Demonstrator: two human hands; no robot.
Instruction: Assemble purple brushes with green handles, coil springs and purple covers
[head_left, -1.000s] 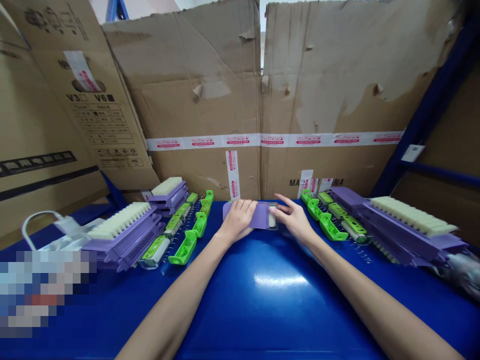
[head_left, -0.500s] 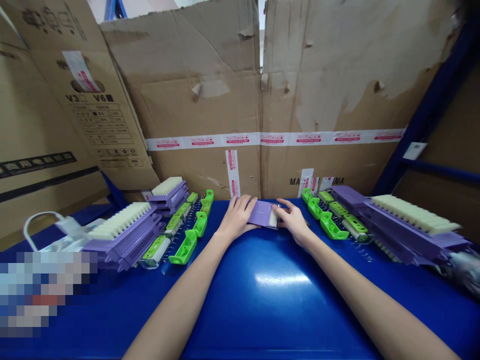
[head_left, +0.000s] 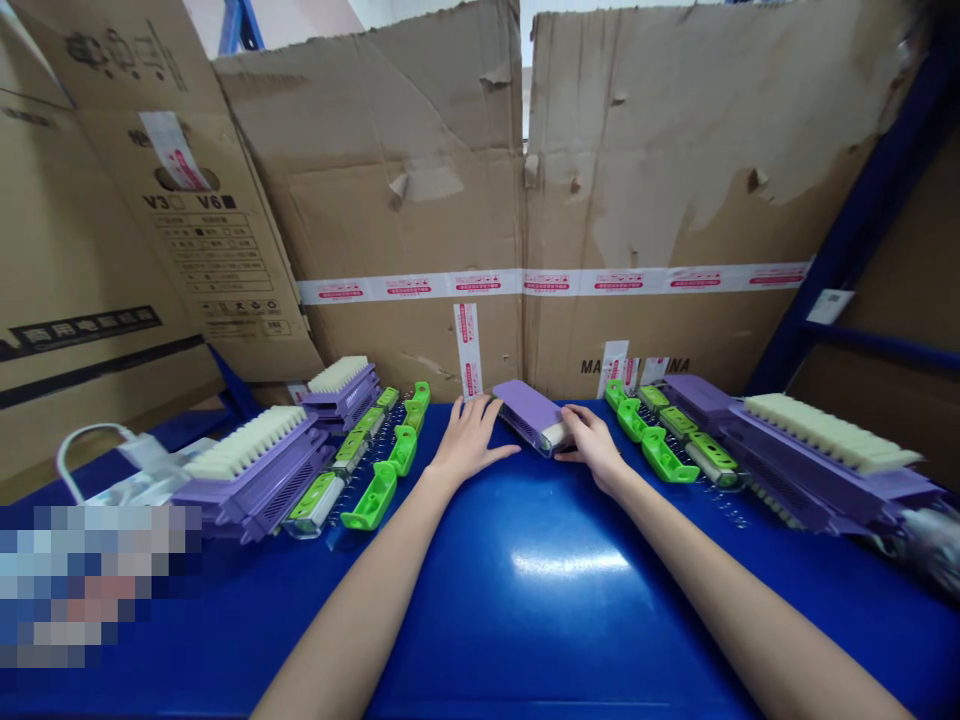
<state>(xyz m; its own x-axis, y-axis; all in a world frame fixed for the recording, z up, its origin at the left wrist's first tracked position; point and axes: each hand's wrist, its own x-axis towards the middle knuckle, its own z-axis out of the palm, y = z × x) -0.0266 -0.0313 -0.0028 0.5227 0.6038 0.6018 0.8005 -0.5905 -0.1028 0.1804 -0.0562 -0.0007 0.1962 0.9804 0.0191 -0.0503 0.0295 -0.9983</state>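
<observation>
A purple plastic case (head_left: pixel 531 408) with vents along its side and a pale, clear-covered near end lies slantwise at the table's far middle. My right hand (head_left: pixel 596 445) grips its right end between thumb and fingers. My left hand (head_left: pixel 469 438) is spread on the blue table just left of the case, holding nothing, its thumb pointing toward it. Green curved covers (head_left: pixel 373 497) stand in a row left of my left hand. A similar row of green covers (head_left: pixel 664 457) is to the right of my right hand.
Purple housings (head_left: pixel 255 475) topped with cream strips are piled at left; more purple housings (head_left: pixel 810 450) lie at right. Green-and-clear parts (head_left: pixel 315 500) and small springs line both sides. A white plug and cable (head_left: pixel 146 452) sit far left. Cardboard (head_left: pixel 405 220) walls the back.
My left hand has let go of the purple case and spread open beside it. The case has turned, its far end swinging up and away, while my right hand keeps hold.
</observation>
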